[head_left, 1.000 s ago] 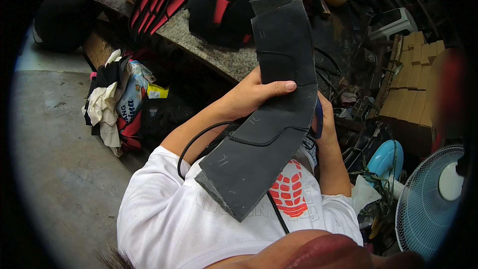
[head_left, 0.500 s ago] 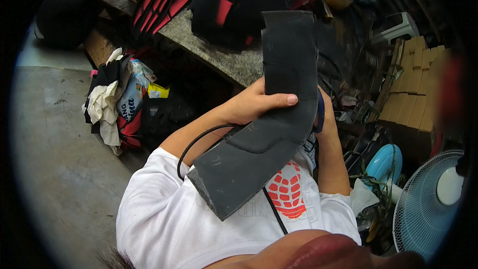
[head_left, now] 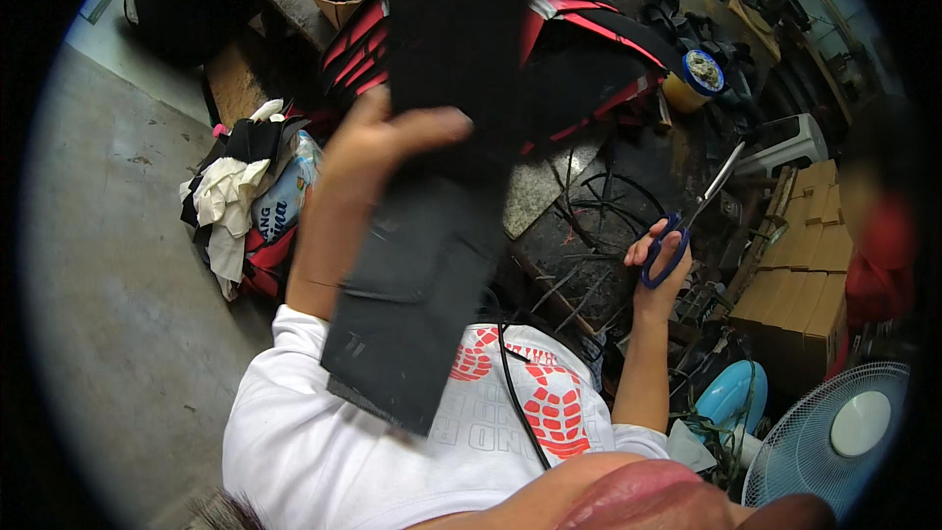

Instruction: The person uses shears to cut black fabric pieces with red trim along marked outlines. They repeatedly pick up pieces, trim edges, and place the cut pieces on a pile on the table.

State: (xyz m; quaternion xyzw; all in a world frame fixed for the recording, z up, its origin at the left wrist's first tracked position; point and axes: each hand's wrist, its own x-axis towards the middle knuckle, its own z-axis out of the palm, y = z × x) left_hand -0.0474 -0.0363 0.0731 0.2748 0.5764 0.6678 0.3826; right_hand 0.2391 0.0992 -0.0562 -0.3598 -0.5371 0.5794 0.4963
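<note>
My left hand (head_left: pixel 392 137) is closed on a long, bent piece of black sheet material (head_left: pixel 422 245), its thumb lying across the face; hand and piece are blurred by motion. Faint marks and a curved stitched line show on the lower half of the piece. Off to the right, my right hand (head_left: pixel 659 260) grips scissors (head_left: pixel 672 245) by their dark blue handles, with the blades pointing up and to the right, away from the black piece. Behind the piece, black parts with red edging (head_left: pixel 599 69) lie on the workbench.
A tub with a blue rim (head_left: pixel 702 74) stands on the bench's far right. Stacked cardboard pieces (head_left: pixel 805 250) and a fan (head_left: pixel 834 442) are at the right. A bag with cloth scraps (head_left: pixel 231 196) sits on the left, beside the concrete floor (head_left: pixel 118 285). A box (head_left: pixel 339 0) stands far left.
My left hand has carried the black piece left and upward. My right hand has come away from behind it to the right, bringing the scissors into full view.
</note>
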